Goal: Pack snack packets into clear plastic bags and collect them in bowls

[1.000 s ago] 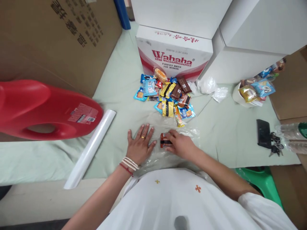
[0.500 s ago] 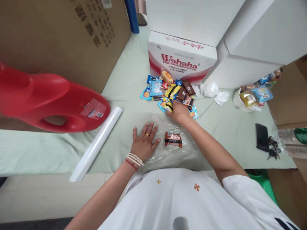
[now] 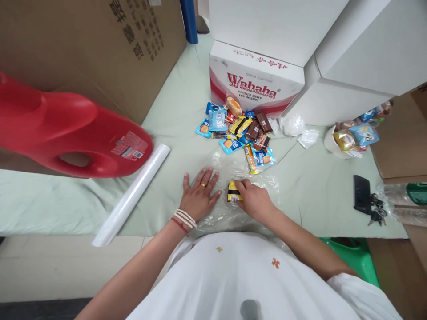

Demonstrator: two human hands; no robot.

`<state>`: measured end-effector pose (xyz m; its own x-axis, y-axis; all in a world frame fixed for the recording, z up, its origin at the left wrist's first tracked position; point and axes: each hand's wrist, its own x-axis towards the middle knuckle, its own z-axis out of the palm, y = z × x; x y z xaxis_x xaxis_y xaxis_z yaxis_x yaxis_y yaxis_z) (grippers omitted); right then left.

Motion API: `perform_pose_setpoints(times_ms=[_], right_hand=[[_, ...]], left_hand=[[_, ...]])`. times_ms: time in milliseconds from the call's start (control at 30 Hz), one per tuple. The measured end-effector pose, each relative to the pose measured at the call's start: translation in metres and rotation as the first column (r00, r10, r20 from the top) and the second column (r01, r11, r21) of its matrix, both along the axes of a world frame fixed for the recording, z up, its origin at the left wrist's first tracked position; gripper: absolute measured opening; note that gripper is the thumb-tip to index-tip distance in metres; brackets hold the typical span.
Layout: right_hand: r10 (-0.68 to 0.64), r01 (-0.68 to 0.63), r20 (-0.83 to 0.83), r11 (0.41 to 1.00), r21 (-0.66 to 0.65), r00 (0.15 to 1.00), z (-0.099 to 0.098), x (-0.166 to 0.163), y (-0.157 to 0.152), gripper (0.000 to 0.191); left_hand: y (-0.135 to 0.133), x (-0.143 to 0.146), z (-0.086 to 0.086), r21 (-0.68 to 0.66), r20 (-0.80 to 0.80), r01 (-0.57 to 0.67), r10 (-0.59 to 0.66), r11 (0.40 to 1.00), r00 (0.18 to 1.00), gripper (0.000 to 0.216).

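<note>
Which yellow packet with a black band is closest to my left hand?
The yellow packet held by your right hand; the other banded packet lies farther off, in the snack pile beside the Wahaha box.

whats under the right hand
A yellow snack packet with a black band, one end showing, over clear plastic. The right hand covers the rest; anything beneath the packet is hidden.

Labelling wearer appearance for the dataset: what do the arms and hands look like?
Both hands ungloved. Left hand: gold-coloured ring on one finger, strands of pale beads and a thin red band at the wrist. Right hand: no jewellery visible. Forearms uncovered; a short white sleeve shows on the right arm, left sleeve out of view.
</note>
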<state>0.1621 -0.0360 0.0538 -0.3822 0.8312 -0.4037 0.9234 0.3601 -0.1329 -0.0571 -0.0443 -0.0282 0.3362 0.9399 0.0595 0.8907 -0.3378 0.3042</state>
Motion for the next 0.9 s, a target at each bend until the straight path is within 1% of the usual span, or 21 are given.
perform_pose_setpoints(times_ms=[100,233,333,367,400,433,467,500,567,600,633,667,733,767,833,900], right_hand=[[0.004,-0.004,0.001,1.0,0.009,1.0,-0.003,0.003,-0.001,0.058],[0.011,-0.01,-0.049,1.0,0.022,0.999,-0.001,0.008,-0.004,0.06],[-0.024,0.031,-0.176,0.999,0.035,0.984,0.003,0.024,-0.012,0.066],[-0.032,0.045,-0.246,0.998,0.048,0.969,0.004,0.034,-0.018,0.064],[-0.02,0.044,-0.326,0.997,0.066,0.945,0.004,0.046,-0.025,0.058],[0.011,0.026,-0.405,0.996,0.088,0.914,0.003,0.06,-0.033,0.051],[0.06,-0.008,-0.473,0.994,0.11,0.879,0.0,0.074,-0.043,0.043],[0.113,-0.054,-0.52,0.99,0.128,0.847,-0.005,0.088,-0.054,0.039],[0.185,-0.122,-0.547,0.981,0.151,0.816,-0.02,0.109,-0.076,0.036],[0.197,-0.129,-0.542,0.978,0.161,0.817,-0.029,0.117,-0.085,0.035],[0.195,-0.118,-0.537,0.977,0.176,0.82,-0.037,0.122,-0.093,0.031],[0.186,-0.093,-0.542,0.977,0.193,0.82,-0.045,0.125,-0.098,0.025],[0.159,-0.038,-0.587,0.976,0.214,0.794,-0.054,0.125,-0.101,0.017],[0.146,-0.021,-0.622,0.979,0.203,0.769,-0.055,0.125,-0.098,0.017],[0.112,-0.007,-0.691,0.988,0.154,0.714,-0.048,0.124,-0.088,0.017],[0.061,0.016,-0.739,0.995,0.097,0.671,-0.033,0.125,-0.071,0.016]], left_hand=[[0.001,0.001,0.0,-0.001,-0.015,-0.003,0.003,1.0,1.0,0.061],[0.002,-0.001,0.0,-0.016,-0.028,-0.001,0.001,1.0,1.0,0.061],[-0.004,-0.012,0.007,0.019,0.004,-0.051,0.051,0.999,0.999,0.063],[-0.008,-0.017,0.011,0.056,0.032,-0.067,0.065,0.996,0.997,0.064],[-0.013,-0.024,0.016,0.1,0.07,-0.057,0.05,0.993,0.996,0.065],[-0.018,-0.031,0.021,0.143,0.115,-0.012,-0.005,0.99,0.993,0.067],[-0.024,-0.038,0.025,0.173,0.162,0.072,-0.1,0.982,0.982,0.069],[-0.03,-0.044,0.029,0.185,0.205,0.182,-0.219,0.966,0.954,0.071],[-0.041,-0.055,0.031,0.151,0.263,0.4,-0.427,0.904,0.865,0.07],[-0.045,-0.058,0.029,0.115,0.271,0.479,-0.492,0.87,0.828,0.066],[-0.047,-0.06,0.025,0.08,0.267,0.53,-0.53,0.844,0.804,0.058],[-0.048,-0.062,0.02,0.056,0.262,0.553,-0.547,0.831,0.795,0.047],[-0.046,-0.063,0.012,0.035,0.276,0.543,-0.53,0.839,0.801,0.025],[-0.042,-0.064,0.01,0.025,0.306,0.524,-0.505,0.851,0.807,0.021],[-0.031,-0.064,0.014,-0.028,0.393,0.475,-0.428,0.879,0.814,0.02],[-0.017,-0.062,0.025,-0.114,0.482,0.422,-0.321,0.9,0.815,0.021]])
